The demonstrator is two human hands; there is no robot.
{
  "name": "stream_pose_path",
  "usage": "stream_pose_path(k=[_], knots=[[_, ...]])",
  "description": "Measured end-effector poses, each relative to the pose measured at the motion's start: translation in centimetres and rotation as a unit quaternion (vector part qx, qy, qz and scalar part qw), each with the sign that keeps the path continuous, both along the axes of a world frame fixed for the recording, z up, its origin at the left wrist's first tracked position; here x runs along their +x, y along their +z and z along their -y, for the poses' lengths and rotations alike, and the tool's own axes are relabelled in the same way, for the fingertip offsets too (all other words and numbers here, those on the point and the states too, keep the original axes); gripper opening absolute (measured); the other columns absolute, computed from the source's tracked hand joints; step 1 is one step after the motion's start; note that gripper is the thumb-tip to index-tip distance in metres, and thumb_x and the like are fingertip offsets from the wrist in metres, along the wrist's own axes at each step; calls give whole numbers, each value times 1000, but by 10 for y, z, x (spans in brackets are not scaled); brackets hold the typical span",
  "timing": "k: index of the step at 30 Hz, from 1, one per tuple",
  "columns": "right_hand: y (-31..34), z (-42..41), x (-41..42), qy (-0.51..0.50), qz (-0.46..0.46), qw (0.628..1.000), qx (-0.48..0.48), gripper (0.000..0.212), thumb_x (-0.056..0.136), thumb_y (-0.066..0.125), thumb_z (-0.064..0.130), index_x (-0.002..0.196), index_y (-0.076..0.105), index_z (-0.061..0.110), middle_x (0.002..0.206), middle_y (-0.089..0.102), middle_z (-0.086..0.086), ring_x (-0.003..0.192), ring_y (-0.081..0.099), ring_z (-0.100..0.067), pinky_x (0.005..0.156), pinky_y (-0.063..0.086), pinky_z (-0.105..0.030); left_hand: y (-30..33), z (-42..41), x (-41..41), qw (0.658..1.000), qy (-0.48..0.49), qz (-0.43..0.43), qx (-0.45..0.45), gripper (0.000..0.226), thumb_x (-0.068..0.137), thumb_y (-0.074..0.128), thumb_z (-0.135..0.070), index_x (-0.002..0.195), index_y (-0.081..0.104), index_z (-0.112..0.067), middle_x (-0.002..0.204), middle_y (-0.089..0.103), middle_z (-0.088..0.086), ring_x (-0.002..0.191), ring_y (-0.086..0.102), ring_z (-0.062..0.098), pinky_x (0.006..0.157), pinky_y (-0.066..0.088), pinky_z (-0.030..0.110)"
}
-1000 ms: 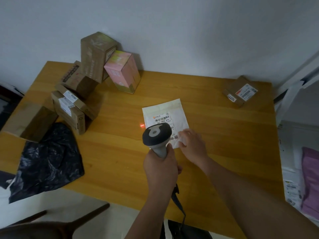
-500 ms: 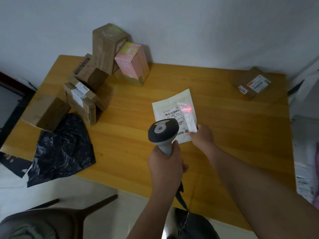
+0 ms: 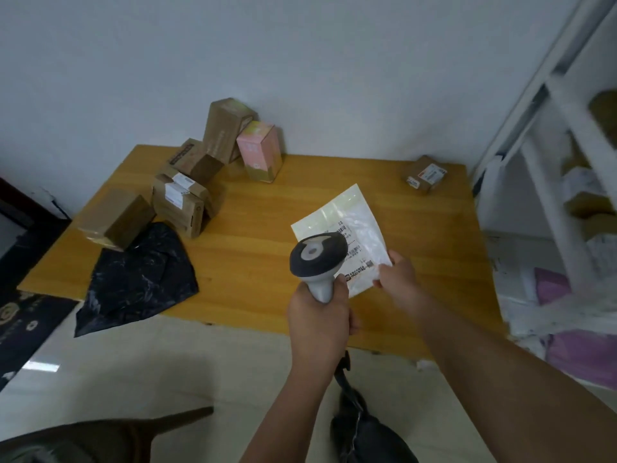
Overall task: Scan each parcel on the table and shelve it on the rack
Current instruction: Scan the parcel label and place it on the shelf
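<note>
**White mailer lifted by its corner, scanner above the label**

Our right hand (image 3: 397,279) pinches the near right corner of the flat white plastic mailer bag (image 3: 347,228), which is raised off the yellow wooden table (image 3: 260,262) and tilted toward us. Our left hand (image 3: 320,319) is wrapped around the grey handle of the black-headed barcode scanner (image 3: 317,259), whose head covers part of the printed label.

We judge the mailer as light, thin and soft, so it may bend from one corner. The film looks smooth; a firm pinch at the edge, away from the barcode, seems best. Its long axis runs from our right hand away to the upper left, the far end pointing toward the pink carton (image 3: 260,152). The white metal rack (image 3: 547,155) stands to the right.
</note>
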State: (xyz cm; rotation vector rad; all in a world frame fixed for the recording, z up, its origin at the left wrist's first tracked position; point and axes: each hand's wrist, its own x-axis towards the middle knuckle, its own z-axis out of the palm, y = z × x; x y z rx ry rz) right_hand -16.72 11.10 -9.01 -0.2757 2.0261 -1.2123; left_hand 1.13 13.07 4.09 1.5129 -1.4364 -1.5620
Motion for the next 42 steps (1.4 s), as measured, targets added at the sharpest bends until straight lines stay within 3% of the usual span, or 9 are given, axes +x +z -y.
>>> stream_pose_path(k=[3, 7, 11, 17, 21, 25, 35, 42], knots=[[28, -58, 16, -34, -4, 999, -33, 30, 95, 40, -5, 108, 55, 17, 96, 60, -2, 76, 60, -14, 53, 51, -19, 16, -45, 22, 999, -13, -34, -6, 27, 97, 58, -23, 91, 61, 3, 54, 61, 11, 43, 62, 21, 44, 50, 25], [51, -145, 32, -68, -15, 997, -34, 37, 91, 41, -8, 114, 57, 15, 102, 61, -8, 70, 55, -12, 47, 45, -16, 35, -103, 36, 997, -52, -63, -12, 25, 97, 59, -22, 97, 63, 2, 61, 61, 19, 48, 61, 23, 46, 52, 26], [68, -228, 30, -132, -27, 990, -34, 41, 88, 41, -9, 120, 61, 8, 104, 62, -13, 69, 55, -16, 53, 50, -22, 56, -152, 27, 990, -112, -77, -21, 27, 97, 58, -20, 94, 62, 6, 59, 60, 14, 44, 59, 20, 45, 51, 26], [96, -323, 4, -228, -55, 971, -53, 39, 88, 41, -13, 106, 62, 15, 79, 59, -7, 60, 52, -15, 52, 50, -23, 79, -213, -2, 974, -202, -94, -36, 32, 97, 57, -20, 91, 60, 11, 59, 60, 17, 38, 56, 15, 41, 46, 21], [102, -378, -17, -270, -78, 958, -57, 33, 89, 41, -12, 91, 60, 15, 67, 55, -6, 53, 46, -14, 43, 39, -21, 84, -255, -31, 963, -246, -103, -32, 32, 96, 59, -19, 93, 59, 13, 58, 60, 15, 39, 57, 16, 42, 48, 23], [107, -429, -45, -290, -96, 951, -54, 34, 85, 42, -14, 76, 57, 14, 60, 50, -6, 48, 40, -14, 35, 31, -15, 86, -297, -70, 954, -283, -100, -26, 30, 96, 59, -20, 90, 61, 10, 58, 62, 12, 42, 59, 15, 43, 50, 22], [119, -554, -188, -326, -88, 940, -53, 30, 82, 36, -13, 80, 58, 8, 65, 50, -6, 54, 43, -15, 33, 32, -13, 79, -414, -227, 948, -303, -91, -44, 36, 96, 58, -23, 89, 62, 12, 66, 66, 23, 43, 62, 17, 45, 53, 24], [129, -645, -294, -357, -84, 929, -44, 28, 76, 41, -13, 71, 53, 11, 64, 48, -3, 55, 41, -14, 47, 32, -23, 82, -496, -336, 939, -327, -90, -52, 34, 96, 59, -22, 86, 62, 11, 66, 67, 24, 42, 62, 17, 45, 55, 27]])
